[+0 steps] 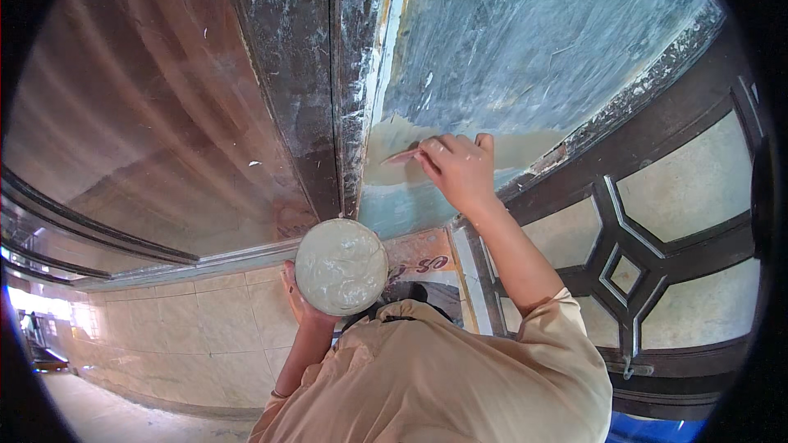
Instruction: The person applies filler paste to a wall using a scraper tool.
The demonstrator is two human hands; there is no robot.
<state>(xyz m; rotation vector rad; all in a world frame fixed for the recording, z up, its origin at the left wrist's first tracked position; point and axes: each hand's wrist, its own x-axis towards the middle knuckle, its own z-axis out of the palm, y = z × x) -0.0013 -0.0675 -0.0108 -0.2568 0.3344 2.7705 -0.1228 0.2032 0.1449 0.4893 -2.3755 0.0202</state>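
My left hand holds a round tub from below and the side, most of its fingers hidden under it. Thick, wet grey-beige paste fills the tub, its surface stirred and uneven. Farther up and to the right, my right hand is closed on a thin, flat, reddish tool, whose exact kind I cannot make out. Its tip lies at the blue-grey panel, over a smooth band of the same-coloured paste. Small pale specks mark the back of that hand.
A dark, worn wooden frame borders the panel on the left, beside a glossy brown surface. To the right stands a dark lattice gate with a latch. Beige tiles lie at the lower left; a printed sheet is beneath the panel.
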